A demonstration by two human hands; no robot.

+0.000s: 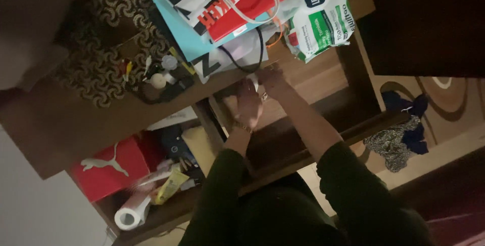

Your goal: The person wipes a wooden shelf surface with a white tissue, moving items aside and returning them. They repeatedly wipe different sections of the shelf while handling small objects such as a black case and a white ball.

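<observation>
Two hands meet at the far edge of the wooden tabletop (323, 77). The left hand (248, 105) and the right hand (273, 80) both have their fingers closed on a small white object (254, 81) between them, just near a black cord (242, 64). Bags lie beyond; a red box (108, 167) and paper roll (132, 212) sit on the lower shelf at left.

one head camera looks steeply down, tilted, close over a wooden shelf unit (313, 82).
</observation>
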